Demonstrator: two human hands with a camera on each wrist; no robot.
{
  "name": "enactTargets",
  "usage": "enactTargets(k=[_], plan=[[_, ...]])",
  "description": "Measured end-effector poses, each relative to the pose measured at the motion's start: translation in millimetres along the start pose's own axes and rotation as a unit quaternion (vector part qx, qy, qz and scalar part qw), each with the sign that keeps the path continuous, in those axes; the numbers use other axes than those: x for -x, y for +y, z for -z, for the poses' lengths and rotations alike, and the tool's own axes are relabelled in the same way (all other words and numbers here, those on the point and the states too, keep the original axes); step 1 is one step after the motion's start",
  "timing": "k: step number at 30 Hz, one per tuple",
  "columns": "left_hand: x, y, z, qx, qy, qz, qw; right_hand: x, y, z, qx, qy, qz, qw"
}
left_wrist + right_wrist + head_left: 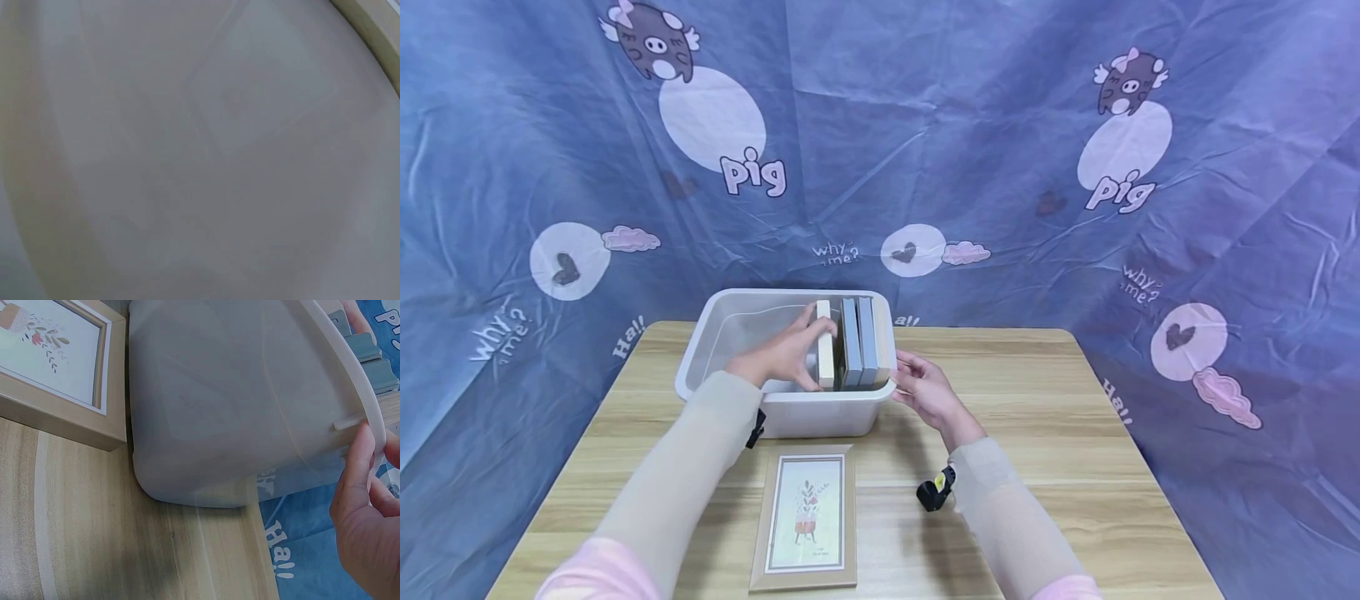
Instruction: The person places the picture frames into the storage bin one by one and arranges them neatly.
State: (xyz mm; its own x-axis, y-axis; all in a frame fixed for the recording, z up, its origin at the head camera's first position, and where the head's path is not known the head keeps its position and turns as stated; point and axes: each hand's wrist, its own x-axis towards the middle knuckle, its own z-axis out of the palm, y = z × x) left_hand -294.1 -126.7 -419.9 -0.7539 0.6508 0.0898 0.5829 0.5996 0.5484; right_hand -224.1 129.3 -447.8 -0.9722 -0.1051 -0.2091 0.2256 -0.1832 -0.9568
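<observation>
Inside a white plastic bin (pixel 820 414), my left hand (pixel 784 352) grips a cream picture frame (pixel 825 354) that stands on edge, fingers over its far part and thumb at its near end. To the right of it, two blue picture frames (pixel 868 346) and a light wood-toned one (pixel 883 346) stand upright side by side against the bin's right wall. My right hand (pixel 931 392) holds the bin's right rim, its fingers pinching the lip in the right wrist view. The left wrist view shows the bin's pale wall (pixel 206 187) close up, with the left hand hidden.
A wooden picture frame (pixel 847 525) with a potted-plant print lies flat on the wood table (pixel 1015 417), just in front of the bin. Blue printed cloth (pixel 1000 167) hangs behind and along both sides of the table.
</observation>
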Motion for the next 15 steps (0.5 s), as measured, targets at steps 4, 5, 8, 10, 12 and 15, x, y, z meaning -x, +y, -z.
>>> enactTargets(k=[4, 5, 8, 10, 12, 15], plan=[[-3.6, 2.5, -1.2, -0.004, -0.009, -0.007, 0.9999, 1.6, -0.3, -0.4, 0.002, 0.000, 0.004, 1.0000], [-4.6, 3.1, -1.4, -0.004, -0.011, -0.008, 0.9999, 2.0, -0.3, -0.4, 0.001, 0.000, 0.005, 1.0000], [-6.0, 4.3, -1.7, 0.001, -0.016, -0.007, 0.9998, 3.0, -0.3, -1.0, 0.001, 0.002, 0.006, 1.0000], [-6.5, 4.3, -1.6, 0.007, -0.017, -0.008, 0.9998, 3.7, -0.1, -1.9, 0.000, 0.004, 0.005, 1.0000], [-6.4, 4.1, -1.3, 0.010, -0.018, -0.008, 0.9998, 4.5, 0.0, -3.1, 0.000, 0.006, 0.004, 1.0000], [-7.4, 2.8, -1.6, 0.012, -0.017, -0.008, 0.9997, 4.8, -0.1, -3.3, 0.002, 0.005, 0.005, 1.0000]])
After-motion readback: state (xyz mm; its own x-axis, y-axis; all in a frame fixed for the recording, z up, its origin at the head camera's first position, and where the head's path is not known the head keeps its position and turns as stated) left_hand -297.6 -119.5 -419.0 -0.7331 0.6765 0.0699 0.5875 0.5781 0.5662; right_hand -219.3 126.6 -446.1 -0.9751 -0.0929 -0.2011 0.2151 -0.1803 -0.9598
